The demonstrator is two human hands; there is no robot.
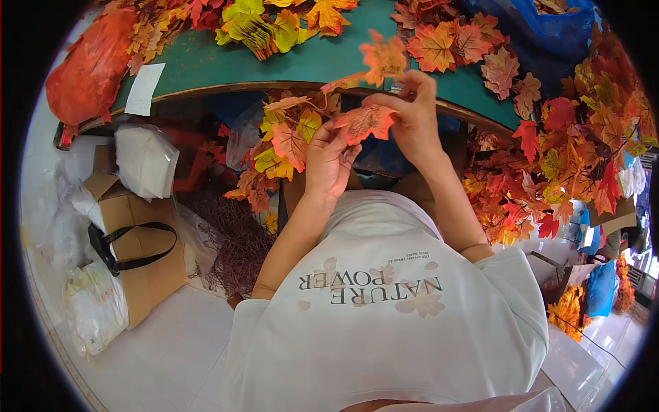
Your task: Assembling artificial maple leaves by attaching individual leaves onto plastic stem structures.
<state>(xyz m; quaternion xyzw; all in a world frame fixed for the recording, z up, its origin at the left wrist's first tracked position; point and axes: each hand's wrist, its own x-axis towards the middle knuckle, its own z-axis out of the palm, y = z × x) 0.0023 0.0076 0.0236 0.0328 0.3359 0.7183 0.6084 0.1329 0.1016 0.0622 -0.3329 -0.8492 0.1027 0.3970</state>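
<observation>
An orange-red artificial maple leaf (365, 123) spans the gap between my two hands, just off the table's near edge. My left hand (331, 159) is closed in a pinch at the leaf's left side, by a leaf garland (290, 143) of orange and yellow leaves that hangs beside it. My right hand (416, 118) pinches the same leaf's right side between thumb and fingers. Above those fingers a second orange leaf (383, 58) stands up, slightly blurred. Stems between the fingers are too small to make out.
On the green table (199, 69) lie a stack of yellow-green leaves (257, 31), orange leaves (453, 44), a paper slip (145, 89) and a red bag (89, 65). Leaf garlands (535, 178) hang at right. Left stand a cardboard box (154, 254) and a heap of brown stems (230, 237).
</observation>
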